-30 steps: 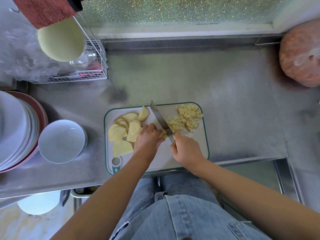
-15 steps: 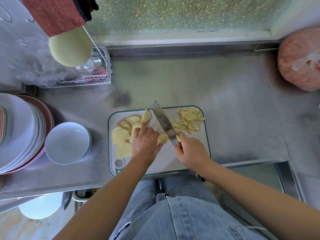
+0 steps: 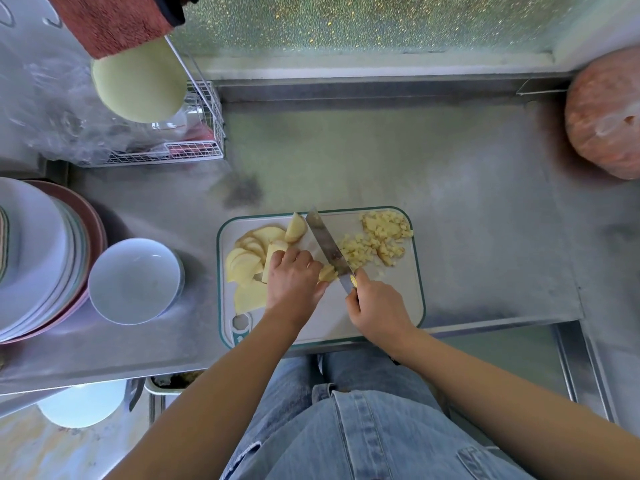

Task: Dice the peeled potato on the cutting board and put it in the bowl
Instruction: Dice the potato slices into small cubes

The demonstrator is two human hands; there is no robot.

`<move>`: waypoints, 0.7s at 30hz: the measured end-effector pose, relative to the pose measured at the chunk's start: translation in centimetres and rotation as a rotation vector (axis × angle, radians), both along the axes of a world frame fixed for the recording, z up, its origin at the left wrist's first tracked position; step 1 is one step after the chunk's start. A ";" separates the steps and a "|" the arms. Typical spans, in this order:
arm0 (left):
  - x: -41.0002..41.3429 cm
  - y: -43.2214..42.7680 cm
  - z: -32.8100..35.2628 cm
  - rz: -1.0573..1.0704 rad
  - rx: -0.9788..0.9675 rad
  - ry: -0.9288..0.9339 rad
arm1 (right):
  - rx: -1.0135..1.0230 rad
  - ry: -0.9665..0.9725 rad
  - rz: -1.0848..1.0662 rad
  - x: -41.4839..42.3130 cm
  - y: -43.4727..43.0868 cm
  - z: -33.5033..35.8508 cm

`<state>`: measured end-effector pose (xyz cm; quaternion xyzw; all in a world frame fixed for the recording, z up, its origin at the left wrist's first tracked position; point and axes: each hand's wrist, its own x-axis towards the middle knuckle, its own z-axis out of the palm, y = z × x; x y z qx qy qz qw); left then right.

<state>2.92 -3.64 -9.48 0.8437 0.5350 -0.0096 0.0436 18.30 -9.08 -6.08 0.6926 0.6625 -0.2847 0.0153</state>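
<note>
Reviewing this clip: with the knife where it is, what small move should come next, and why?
Probably another short downward cut. The right hand holds the knife against the potato strips pinned by the left hand. Diced bits lie right of the blade, slices wait uncut, and the bowl looks empty.

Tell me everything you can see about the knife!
The knife has a long, flat, silvery metal blade that looks shiny and a bit smeared. Its handle is hidden inside the right hand, which grips it. The blade lies slanted across the white cutting board, tip pointing away from the person. It sits between the potato slices on one side and the diced potato on the other. Its edge meets a small potato piece that the left hand steadies.
</note>
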 end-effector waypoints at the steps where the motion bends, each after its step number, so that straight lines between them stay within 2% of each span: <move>1: 0.0 0.0 0.0 -0.002 0.000 -0.004 | 0.001 -0.005 -0.003 -0.1 0.0 -0.1; 11: 1.3 0.2 -0.1 0.019 -0.009 -0.019 | 0.045 0.028 -0.061 1.6 0.7 1.0; 21: 0.3 -0.3 -0.3 0.026 -0.003 -0.065 | 0.024 0.007 0.012 1.0 0.6 1.7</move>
